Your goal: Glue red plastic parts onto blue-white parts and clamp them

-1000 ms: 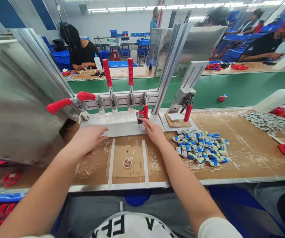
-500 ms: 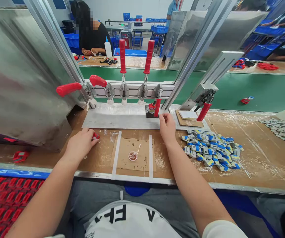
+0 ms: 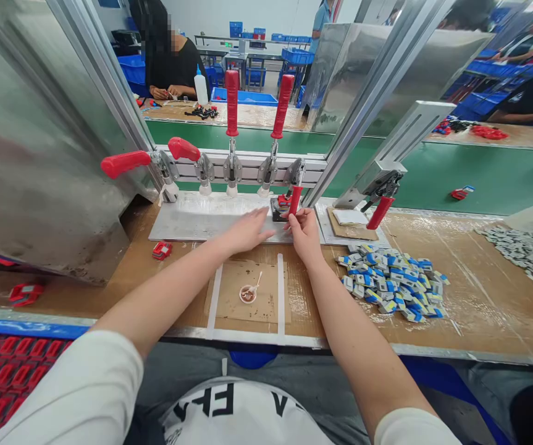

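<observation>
My right hand (image 3: 305, 236) pinches the lower end of a red toggle clamp handle (image 3: 296, 199), which points down. Beside that handle, a red plastic part (image 3: 283, 202) sits in a small black block (image 3: 277, 214) beneath the clamp. My left hand (image 3: 249, 231) reaches in from the left, fingers stretched out and holding nothing, just short of the block. Another red part (image 3: 162, 250) lies on the bench to the left of the metal base plate (image 3: 187, 224). Between my forearms, a small dish (image 3: 247, 294) of brown paste with a white stick rests on taped cardboard (image 3: 266, 309).
More red-handled clamps (image 3: 231, 105) line the metal rail. On the right lies a heap of grey, blue and yellow parts (image 3: 396, 281), with grey pieces (image 3: 520, 244) farther off. A tray of red parts (image 3: 11, 377) stands lower left. A person (image 3: 173, 62) works across the green belt (image 3: 433, 173).
My left hand has let go of the red part at the left and swung right towards the black block. My right hand has moved slightly left onto the clamp handle.
</observation>
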Tool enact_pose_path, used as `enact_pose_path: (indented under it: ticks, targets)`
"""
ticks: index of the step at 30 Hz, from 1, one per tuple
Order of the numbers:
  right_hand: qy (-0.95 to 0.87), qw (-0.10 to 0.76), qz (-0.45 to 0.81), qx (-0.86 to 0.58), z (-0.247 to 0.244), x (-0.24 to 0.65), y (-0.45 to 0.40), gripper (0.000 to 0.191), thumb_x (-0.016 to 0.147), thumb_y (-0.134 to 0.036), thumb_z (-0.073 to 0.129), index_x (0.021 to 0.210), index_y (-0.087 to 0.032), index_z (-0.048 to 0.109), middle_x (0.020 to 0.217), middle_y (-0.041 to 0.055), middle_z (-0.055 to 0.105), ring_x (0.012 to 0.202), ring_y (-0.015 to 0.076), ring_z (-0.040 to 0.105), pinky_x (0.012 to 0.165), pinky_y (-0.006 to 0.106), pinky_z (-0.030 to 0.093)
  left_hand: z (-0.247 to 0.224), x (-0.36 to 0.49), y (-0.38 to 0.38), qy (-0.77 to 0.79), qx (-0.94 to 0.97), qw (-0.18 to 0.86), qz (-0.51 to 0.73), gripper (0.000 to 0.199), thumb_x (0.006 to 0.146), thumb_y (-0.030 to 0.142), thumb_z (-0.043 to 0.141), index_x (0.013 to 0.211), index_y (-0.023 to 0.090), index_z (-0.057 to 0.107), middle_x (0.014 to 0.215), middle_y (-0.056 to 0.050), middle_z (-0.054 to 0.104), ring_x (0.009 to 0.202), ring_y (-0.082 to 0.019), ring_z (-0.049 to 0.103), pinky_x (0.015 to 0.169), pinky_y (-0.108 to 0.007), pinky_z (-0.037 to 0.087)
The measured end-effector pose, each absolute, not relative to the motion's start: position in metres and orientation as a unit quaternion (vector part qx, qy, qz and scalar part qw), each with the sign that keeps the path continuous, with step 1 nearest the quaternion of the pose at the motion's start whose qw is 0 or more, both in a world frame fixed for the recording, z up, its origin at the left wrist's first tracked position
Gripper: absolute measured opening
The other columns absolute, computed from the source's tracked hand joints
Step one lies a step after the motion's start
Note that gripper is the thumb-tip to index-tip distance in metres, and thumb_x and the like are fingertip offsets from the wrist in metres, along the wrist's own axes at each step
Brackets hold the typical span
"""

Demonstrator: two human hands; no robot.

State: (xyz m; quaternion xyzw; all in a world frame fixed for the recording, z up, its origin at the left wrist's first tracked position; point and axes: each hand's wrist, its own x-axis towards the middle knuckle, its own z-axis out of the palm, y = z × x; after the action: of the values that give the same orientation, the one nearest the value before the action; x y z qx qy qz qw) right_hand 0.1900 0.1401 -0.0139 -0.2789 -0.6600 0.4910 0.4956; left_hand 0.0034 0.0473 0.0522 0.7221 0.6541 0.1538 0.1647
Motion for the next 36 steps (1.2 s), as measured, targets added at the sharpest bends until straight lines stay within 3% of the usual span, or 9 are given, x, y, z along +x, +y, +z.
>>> enact_pose_path:
  ticks: [3,5,10,15,25,28,32,36]
  targets:
    - [-0.672,0.494,0.479,-0.275,-0.020,0.192,0.147,0.053,0.097,-0.070,0.067,0.107,-0.027,0.039,0.101,0.0042,0.070,0.076,0.0181,0.063,0.072,0.033,0.052,0.024,0.019,0.107,0.670,0.679,0.194,0.231,0.083,0.103,0.048,0.058,0.169,0.007,0.029,0.171,-0.024,0.039,0.160,-0.036,0.038,0.130,-0.047,0.033]
    - [-0.678,0.493,0.473,-0.270,-0.024,0.192,0.151,0.053,0.098,-0.070,0.067,0.108,-0.027,0.039,0.100,0.0038,0.069,0.078,0.0185,0.063,0.072,0.033,0.052,0.013,0.021,0.134,0.674,0.649,0.197,0.293,0.081,0.099,0.047,0.065,0.167,0.012,0.036,0.167,-0.021,0.048,0.156,-0.036,0.044,0.127,-0.047,0.036]
    - [-0.681,0.535,0.447,-0.222,-0.015,0.195,0.143,0.046,0.103,-0.066,0.064,0.115,-0.027,0.043,0.089,0.0007,0.065,0.074,0.0176,0.061,0.070,0.032,0.049,0.005,0.016,0.160,0.642,0.633,0.228,0.367,0.057,0.098,0.040,0.069,0.150,0.018,0.059,0.137,-0.010,0.074,0.128,-0.030,0.068,0.112,-0.037,0.049]
    - [-0.662,0.601,0.418,-0.159,0.014,0.199,0.126,0.035,0.109,-0.060,0.056,0.123,-0.028,0.058,0.078,-0.0003,0.057,0.072,0.0200,0.061,0.067,0.035,0.050,0.003,0.015,0.161,0.650,0.624,0.226,0.371,0.057,0.098,0.045,0.070,0.150,0.024,0.059,0.135,-0.006,0.076,0.124,-0.028,0.069,0.107,-0.035,0.051]
    - [-0.660,0.593,0.429,-0.172,0.009,0.196,0.125,0.027,0.109,-0.052,0.062,0.109,-0.025,0.066,0.077,-0.0006,0.061,0.069,0.0161,0.059,0.068,0.031,0.049,0.001,0.013,0.164,0.650,0.640,0.204,0.356,0.056,0.098,0.045,0.069,0.149,0.026,0.059,0.137,-0.005,0.075,0.123,-0.027,0.069,0.111,-0.035,0.048]
    - [-0.661,0.582,0.435,-0.185,0.005,0.195,0.126,0.030,0.108,-0.054,0.064,0.117,-0.026,0.063,0.080,-0.0004,0.063,0.072,0.0162,0.059,0.069,0.030,0.049,0.001,0.013,0.163,0.652,0.642,0.202,0.350,0.055,0.098,0.045,0.069,0.149,0.026,0.059,0.137,-0.005,0.075,0.126,-0.028,0.068,0.113,-0.036,0.047]
    - [-0.641,0.565,0.476,-0.207,0.002,0.194,0.127,0.053,0.103,-0.061,0.069,0.137,-0.029,0.044,0.080,-0.0028,0.066,0.064,0.0149,0.053,0.064,0.029,0.045,0.004,0.014,0.162,0.659,0.636,0.199,0.348,0.054,0.098,0.042,0.069,0.149,0.023,0.060,0.137,-0.007,0.075,0.127,-0.029,0.067,0.114,-0.037,0.047]
    - [-0.629,0.566,0.486,-0.220,0.006,0.194,0.124,0.058,0.102,-0.063,0.070,0.138,-0.028,0.041,0.082,-0.0024,0.066,0.057,0.0131,0.047,0.059,0.028,0.040,0.007,0.016,0.161,0.664,0.629,0.202,0.350,0.054,0.098,0.042,0.069,0.148,0.026,0.061,0.138,-0.005,0.075,0.128,-0.028,0.067,0.116,-0.037,0.046]
